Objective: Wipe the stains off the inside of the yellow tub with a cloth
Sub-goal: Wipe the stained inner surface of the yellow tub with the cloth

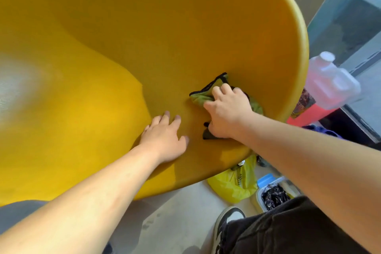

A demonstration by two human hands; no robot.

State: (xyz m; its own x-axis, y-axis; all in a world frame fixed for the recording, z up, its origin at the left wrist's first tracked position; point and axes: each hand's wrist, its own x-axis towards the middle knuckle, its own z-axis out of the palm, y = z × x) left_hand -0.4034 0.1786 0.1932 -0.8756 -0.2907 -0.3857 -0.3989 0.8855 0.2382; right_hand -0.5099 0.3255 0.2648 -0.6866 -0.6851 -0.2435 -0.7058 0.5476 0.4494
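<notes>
The big yellow tub (156,27) fills most of the head view, its rounded rim curving down the right side. My right hand (226,111) presses a green cloth with black edging (208,90) against the tub's inner wall near the right rim, fingers closed over it. Part of the cloth sticks out dark below the hand. My left hand (165,138) lies flat on the inner wall just left of the cloth, fingers spread and holding nothing. No stains stand out on the wall around the cloth.
A clear jug of red liquid (327,86) stands just outside the rim on the right. Below the tub lie a yellow plastic bag (233,185) and a small bin with a black liner (272,194). My shoe (226,220) rests on the grey floor.
</notes>
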